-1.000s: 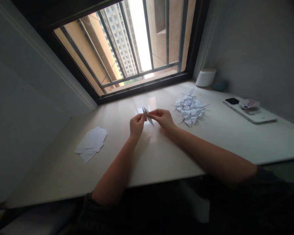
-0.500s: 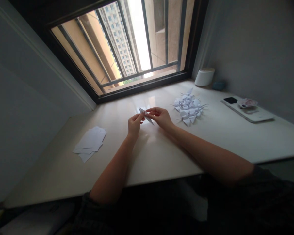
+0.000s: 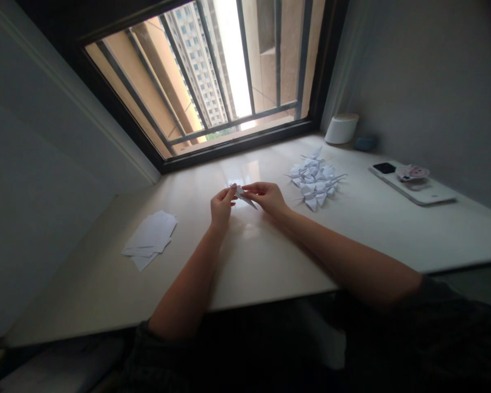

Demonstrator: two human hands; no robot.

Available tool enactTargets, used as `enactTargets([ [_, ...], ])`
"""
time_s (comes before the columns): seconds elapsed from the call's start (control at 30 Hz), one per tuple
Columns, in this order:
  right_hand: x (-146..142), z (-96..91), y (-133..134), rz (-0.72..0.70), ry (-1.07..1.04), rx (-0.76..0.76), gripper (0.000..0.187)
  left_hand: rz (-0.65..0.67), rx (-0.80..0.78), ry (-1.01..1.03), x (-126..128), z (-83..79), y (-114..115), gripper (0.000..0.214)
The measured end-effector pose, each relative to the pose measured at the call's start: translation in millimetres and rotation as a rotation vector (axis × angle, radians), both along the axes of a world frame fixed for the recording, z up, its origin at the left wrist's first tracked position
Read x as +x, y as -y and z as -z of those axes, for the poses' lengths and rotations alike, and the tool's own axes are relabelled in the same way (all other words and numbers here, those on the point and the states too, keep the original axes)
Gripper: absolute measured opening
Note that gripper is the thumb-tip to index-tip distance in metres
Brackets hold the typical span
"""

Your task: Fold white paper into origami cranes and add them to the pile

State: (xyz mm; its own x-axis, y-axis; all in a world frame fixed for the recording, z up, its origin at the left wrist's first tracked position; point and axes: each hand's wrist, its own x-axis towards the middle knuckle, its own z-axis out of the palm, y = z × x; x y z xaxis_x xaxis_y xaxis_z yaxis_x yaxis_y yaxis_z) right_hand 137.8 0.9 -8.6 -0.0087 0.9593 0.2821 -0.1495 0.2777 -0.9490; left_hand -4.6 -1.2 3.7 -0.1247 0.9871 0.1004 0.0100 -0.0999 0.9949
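Observation:
Between my two hands is a small piece of folded white paper (image 3: 247, 201), narrow and pointed at its lower right end. My left hand (image 3: 221, 206) pinches its upper left end between thumb and fingers. My right hand (image 3: 268, 197) grips it from the other side, its fingertips close to those of the left. Both hands are just over the table, and the fingers hide part of the folds. To the right of my right hand lies a heap of folded white paper pieces (image 3: 317, 180) with thin points, like paper cranes.
A loose stack of white paper sheets (image 3: 151, 236) lies on the white table (image 3: 262, 256) at the left. A phone (image 3: 417, 188) with a round grip lies at the right. By the wall stand a white container (image 3: 341, 129) and a small dark blue object (image 3: 365, 143). A barred window (image 3: 237, 131) is behind.
My left hand has shifted slightly left and its fingers now cover the paper's upper tip. My right hand has stayed nearly in place, and the heap and sheets look the same.

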Motion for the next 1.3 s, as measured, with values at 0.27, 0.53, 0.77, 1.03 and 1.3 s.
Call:
enactTargets([
  [0.27,-1.3,0.5,2.6,0.010,0.047,-0.019,0.043,-0.068,0.027,0.024,1.7,-1.5,0.7,0.036],
  [0.53,0.5,2.6,2.6,0.112,0.190,0.031,0.034,-0.038,-0.035,0.020,0.9,-2.5,3.2,0.041],
  [0.77,8.4,-4.0,7.0,0.393,0.553,0.333,0.016,0.011,-0.093,-0.047,3.8,-5.9,8.5,0.046],
  [1.03,5.2,-4.3,10.7,0.230,0.587,0.451,0.018,-0.034,-0.076,-0.039,4.4,-10.2,7.9,0.041],
  [1.3,3.4,-1.4,6.9,0.017,0.407,0.424,0.028,-0.053,0.001,-0.066,-0.2,-3.0,1.2,0.034],
])
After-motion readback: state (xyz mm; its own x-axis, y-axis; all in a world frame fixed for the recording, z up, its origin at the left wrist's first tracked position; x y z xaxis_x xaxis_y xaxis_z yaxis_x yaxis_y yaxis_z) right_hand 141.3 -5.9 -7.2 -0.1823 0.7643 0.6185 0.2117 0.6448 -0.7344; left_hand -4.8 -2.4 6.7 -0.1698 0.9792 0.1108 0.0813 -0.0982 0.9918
